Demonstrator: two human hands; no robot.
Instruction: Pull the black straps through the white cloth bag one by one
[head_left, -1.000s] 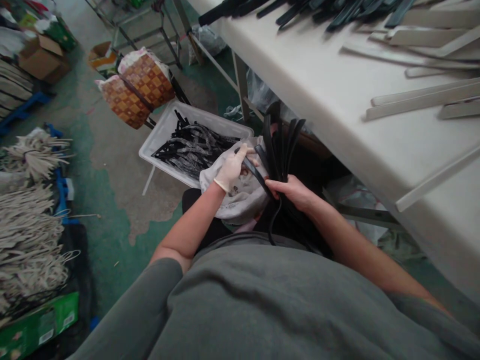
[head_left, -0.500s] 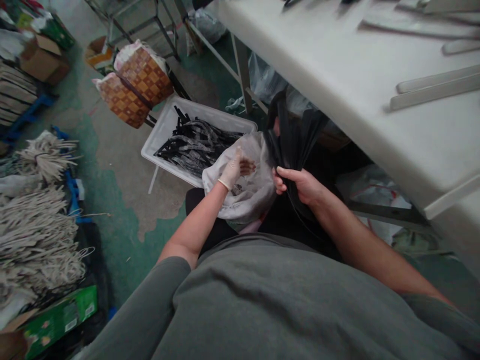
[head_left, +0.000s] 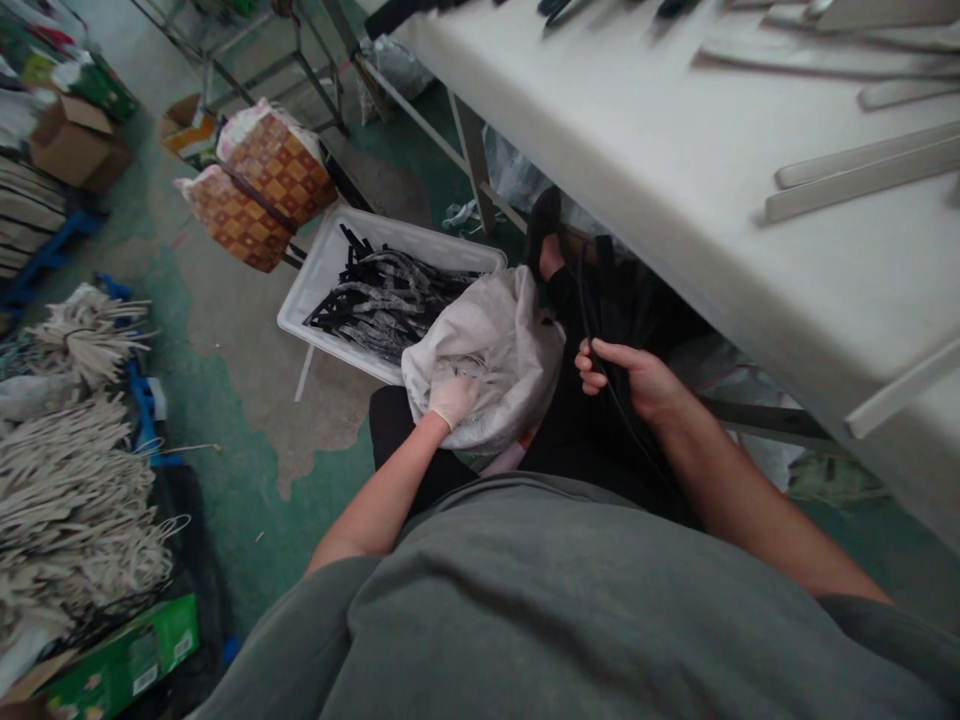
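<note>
Black strips: likely light, floppy; best pinched mid-length, as in right hand. Apart, inside white sack: left hand; cannot tell whether gripping.

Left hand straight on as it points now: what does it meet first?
The left hand would likely meet the pale contents of the whitish sack first; depth inside is unclear.

grey-green shirt, black trousers, pale glove
</note>
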